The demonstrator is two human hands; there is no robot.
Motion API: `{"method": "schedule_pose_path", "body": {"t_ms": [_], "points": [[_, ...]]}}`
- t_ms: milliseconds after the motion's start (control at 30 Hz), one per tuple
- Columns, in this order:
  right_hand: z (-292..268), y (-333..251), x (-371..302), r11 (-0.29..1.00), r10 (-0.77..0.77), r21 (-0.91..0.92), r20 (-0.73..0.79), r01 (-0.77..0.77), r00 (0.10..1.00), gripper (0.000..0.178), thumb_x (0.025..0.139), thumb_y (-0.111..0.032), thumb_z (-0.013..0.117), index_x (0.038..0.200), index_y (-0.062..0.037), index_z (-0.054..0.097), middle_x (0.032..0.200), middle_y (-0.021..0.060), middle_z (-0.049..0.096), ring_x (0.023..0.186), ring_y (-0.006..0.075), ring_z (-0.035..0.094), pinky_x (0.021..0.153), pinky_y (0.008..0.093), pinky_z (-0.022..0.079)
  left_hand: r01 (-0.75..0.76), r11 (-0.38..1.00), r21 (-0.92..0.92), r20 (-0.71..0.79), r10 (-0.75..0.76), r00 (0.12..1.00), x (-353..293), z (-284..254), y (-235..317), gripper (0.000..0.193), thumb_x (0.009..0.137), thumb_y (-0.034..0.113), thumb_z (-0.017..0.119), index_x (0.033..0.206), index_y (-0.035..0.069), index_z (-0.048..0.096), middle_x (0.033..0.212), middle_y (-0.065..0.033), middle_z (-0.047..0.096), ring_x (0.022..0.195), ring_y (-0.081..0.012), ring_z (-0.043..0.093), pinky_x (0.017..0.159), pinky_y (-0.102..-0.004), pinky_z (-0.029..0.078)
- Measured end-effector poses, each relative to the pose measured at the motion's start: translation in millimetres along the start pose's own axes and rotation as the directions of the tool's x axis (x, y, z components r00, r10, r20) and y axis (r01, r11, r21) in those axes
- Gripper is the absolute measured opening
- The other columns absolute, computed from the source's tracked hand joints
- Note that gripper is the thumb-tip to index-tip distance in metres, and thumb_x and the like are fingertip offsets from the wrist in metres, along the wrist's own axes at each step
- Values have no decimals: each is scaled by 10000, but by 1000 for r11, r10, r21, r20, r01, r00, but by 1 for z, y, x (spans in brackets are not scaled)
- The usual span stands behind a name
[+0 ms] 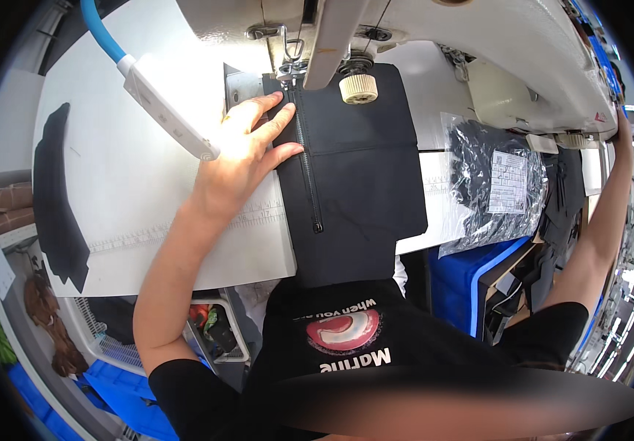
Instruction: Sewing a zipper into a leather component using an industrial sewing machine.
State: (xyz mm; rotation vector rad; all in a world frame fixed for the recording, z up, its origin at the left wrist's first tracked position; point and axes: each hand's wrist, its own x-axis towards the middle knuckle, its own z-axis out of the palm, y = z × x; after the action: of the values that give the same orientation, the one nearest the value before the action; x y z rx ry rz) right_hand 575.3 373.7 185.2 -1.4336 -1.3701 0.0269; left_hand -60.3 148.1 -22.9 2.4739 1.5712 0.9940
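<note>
A black fabric panel (361, 176) lies under the sewing machine's needle area (291, 70) and hangs over the table's near edge. A black zipper (307, 169) runs lengthwise along its left part, its upper end close under the presser foot. My left hand (243, 143) rests with fingers spread on the panel's left edge, fingertips beside the zipper, just left of the needle. My right arm reaches far right to the end of the machine head (508, 44). There my right hand (622, 125) is partly cut off by the machine's edge, and its fingers are hidden.
A lamp (166, 110) on a blue hose lights the work from the left. Dark fabric pieces (58, 198) lie at the table's left. A clear bag of black material (489, 184) sits right, above a blue bin (453, 287). A white basket (104, 338) stands below left.
</note>
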Motion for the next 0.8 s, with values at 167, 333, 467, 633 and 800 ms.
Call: {"method": "schedule_pose_path", "body": {"t_ms": [167, 333, 467, 633, 800], "points": [[11, 62, -69, 808, 296, 543, -40, -228, 954, 622, 964, -438, 512, 1383, 15, 433, 1357, 155, 520, 1232, 285, 510, 1030, 420, 408, -46, 997, 65, 16, 45, 999, 0, 0, -1, 521, 682, 225, 814, 1149, 53, 659, 1164, -110, 645, 1034, -264, 619, 914, -363, 479], [-5, 40, -53, 767, 553, 433, -72, -474, 830, 755, 982, -588, 248, 1346, 36, 465, 1334, 159, 550, 1229, 294, 521, 1098, 428, 344, 63, 998, -11, 80, -61, 995, -3, 0, -2, 513, 735, 259, 773, 1209, 104, 650, 1249, -71, 616, 1109, -228, 592, 1022, -454, 359], [-6, 33, -22, 878, 463, 1, 253, -479, 849, 497, 1046, -349, 320, 1337, 18, 486, 1320, 136, 560, 1190, 268, 544, 1030, 392, 413, -20, 1000, 16, 18, 20, 1000, -3, -1, -3, 481, 721, 213, 797, 1153, 54, 656, 1183, -86, 633, 1048, -252, 600, 910, -342, 486], [9, 49, -83, 850, 271, 487, -74, -202, 960, 633, 1017, -498, 286, 1392, -8, 429, 1405, 181, 465, 1284, 309, 451, 1081, 467, 358, 30, 1000, -5, 68, -29, 997, -3, -4, -5, 498, 738, 226, 780, 1193, 76, 647, 1215, -85, 620, 1082, -247, 588, 953, -352, 441], [-2, 20, -41, 744, 589, 316, 105, -588, 801, 588, 998, -448, 409, 1314, 40, 495, 1345, 185, 528, 1285, 327, 459, 1090, 448, 371, 46, 995, -83, 64, -41, 997, -7, -6, -7, 511, 756, 243, 761, 1230, 97, 639, 1230, -88, 612, 1085, -237, 584, 1005, -374, 385]]}}
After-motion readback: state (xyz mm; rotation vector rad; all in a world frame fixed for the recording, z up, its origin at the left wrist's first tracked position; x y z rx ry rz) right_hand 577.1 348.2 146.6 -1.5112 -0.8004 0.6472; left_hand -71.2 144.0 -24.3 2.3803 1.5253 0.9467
